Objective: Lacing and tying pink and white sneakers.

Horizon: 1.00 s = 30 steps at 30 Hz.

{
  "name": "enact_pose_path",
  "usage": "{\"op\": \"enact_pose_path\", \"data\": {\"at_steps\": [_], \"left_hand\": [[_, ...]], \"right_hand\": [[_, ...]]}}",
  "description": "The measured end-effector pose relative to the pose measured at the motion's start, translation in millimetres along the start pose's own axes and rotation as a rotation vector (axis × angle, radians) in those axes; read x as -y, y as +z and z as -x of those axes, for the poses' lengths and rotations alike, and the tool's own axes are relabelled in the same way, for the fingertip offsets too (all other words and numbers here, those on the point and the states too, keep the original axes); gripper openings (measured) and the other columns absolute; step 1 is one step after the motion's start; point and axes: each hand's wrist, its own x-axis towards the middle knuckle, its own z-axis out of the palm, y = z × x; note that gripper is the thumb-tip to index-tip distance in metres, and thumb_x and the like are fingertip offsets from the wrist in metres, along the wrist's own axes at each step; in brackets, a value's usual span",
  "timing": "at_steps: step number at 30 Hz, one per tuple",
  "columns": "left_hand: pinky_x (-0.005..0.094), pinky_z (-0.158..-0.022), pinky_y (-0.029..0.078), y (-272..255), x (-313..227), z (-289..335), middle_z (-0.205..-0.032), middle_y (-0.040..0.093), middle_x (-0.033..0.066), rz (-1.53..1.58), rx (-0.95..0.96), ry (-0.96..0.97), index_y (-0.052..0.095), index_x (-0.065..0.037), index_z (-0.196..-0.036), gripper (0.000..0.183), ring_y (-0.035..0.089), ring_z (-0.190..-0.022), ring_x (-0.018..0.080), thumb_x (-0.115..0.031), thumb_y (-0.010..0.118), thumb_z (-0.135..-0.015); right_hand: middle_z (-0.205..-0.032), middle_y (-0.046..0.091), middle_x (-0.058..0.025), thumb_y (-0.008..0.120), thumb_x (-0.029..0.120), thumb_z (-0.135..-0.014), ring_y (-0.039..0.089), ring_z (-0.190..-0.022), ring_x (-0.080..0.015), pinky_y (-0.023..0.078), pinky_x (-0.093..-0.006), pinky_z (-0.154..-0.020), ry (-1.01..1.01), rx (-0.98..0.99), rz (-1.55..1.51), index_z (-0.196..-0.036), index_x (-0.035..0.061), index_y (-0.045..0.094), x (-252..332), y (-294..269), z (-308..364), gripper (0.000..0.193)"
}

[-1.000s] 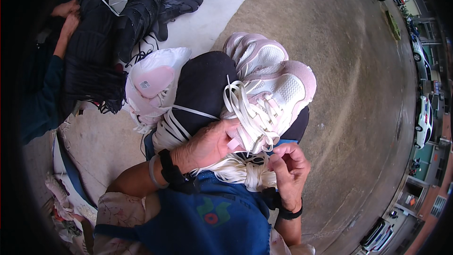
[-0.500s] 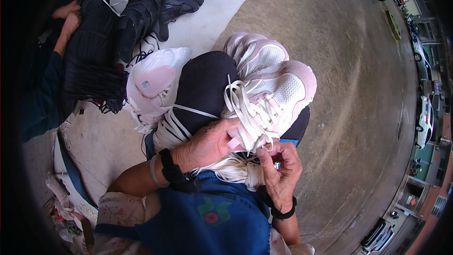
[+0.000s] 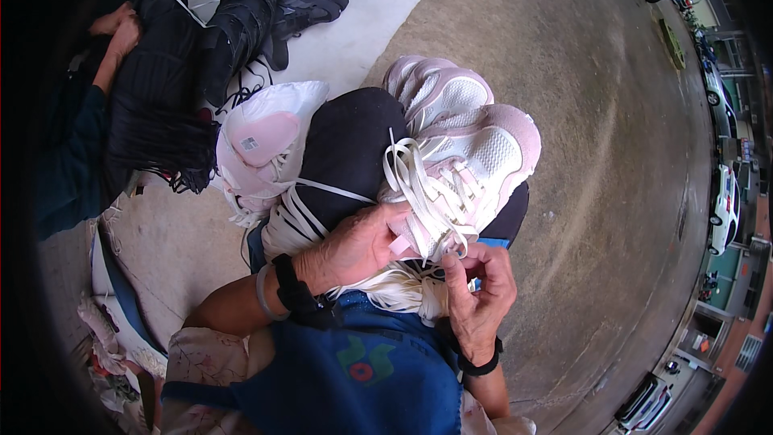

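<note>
A white and pale pink sneaker upper (image 3: 491,149) lies over my knees, its toe pointing away. My left hand (image 3: 366,242) is closed on its near end, beside a small pink tab. Loops of cream shoelace (image 3: 411,173) lie across the top and run through the eyelets. At the right side of the opening, my right hand (image 3: 479,278) pinches the lace between thumb and forefinger, by an eyelet. A bundle of loose cream laces (image 3: 398,290) rests in my lap below the shoe. More pink and white uppers (image 3: 447,89) are stacked just beyond it.
Left of my dark-trousered knee (image 3: 346,141) sits another pink and white upper (image 3: 270,137). Black shoe uppers (image 3: 241,24) are piled farther off. At far left, a co-worker's hands (image 3: 121,28) rest near black laces (image 3: 161,141). Concrete floor (image 3: 596,193) extends right toward parked cars (image 3: 725,209).
My right hand has shifted very slightly, its thumb and fingertips still at the lace by the eyelet. My left hand and the sneaker upper stay almost where they were.
</note>
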Motion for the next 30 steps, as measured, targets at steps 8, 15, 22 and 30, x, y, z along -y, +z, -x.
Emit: {"op": "enact_pose_path", "data": {"at_steps": [8,15,22,30], "left_hand": [[0.0418,-0.108,0.036,1,0,-1,-0.140,0.046,0.0128,-0.023,-0.008,0.001,0.033,-0.002,-0.142,0.051,0.046,-0.129,0.0237,-0.027,0.043,-0.099],[0.0419,-0.108,0.036,-2,1,0,-0.139,0.046,0.0128,-0.022,0.016,0.005,0.033,-0.001,-0.142,0.051,0.046,-0.128,0.0233,-0.028,0.043,-0.099],[0.0419,-0.108,0.036,-3,2,-1,-0.138,0.048,0.0133,-0.007,-0.008,0.000,0.034,-0.001,-0.141,0.051,0.047,-0.127,0.0236,-0.027,0.042,-0.099],[0.0414,-0.107,0.037,-3,2,-1,-0.138,0.048,0.0123,-0.024,0.014,0.005,0.034,-0.002,-0.142,0.051,0.048,-0.127,0.0231,-0.028,0.042,-0.099]], "right_hand": [[-0.077,0.057,-0.0054,0.073,0.000,-0.080,0.052,-0.058,-0.0085,0.044,-0.0225,-0.050,-0.068,-0.061,0.100,-0.086,0.0003,0.063,6,0,0,0.011],[-0.069,0.054,-0.0001,0.061,0.005,-0.090,0.045,-0.050,-0.0046,0.037,-0.0192,-0.046,0.290,0.071,-0.352,-0.089,0.0000,0.062,1,-7,-2,0.006],[-0.062,0.050,0.0028,0.050,0.007,-0.094,0.039,-0.046,-0.0025,0.031,-0.0187,-0.041,0.568,0.228,-0.755,-0.096,0.0012,0.059,5,-13,-7,0.011],[-0.074,0.052,0.0051,0.059,0.007,-0.093,0.042,-0.063,-0.0022,0.035,-0.0177,-0.058,0.359,0.212,-0.438,-0.094,0.0015,0.062,0,-10,-3,0.007]]}}
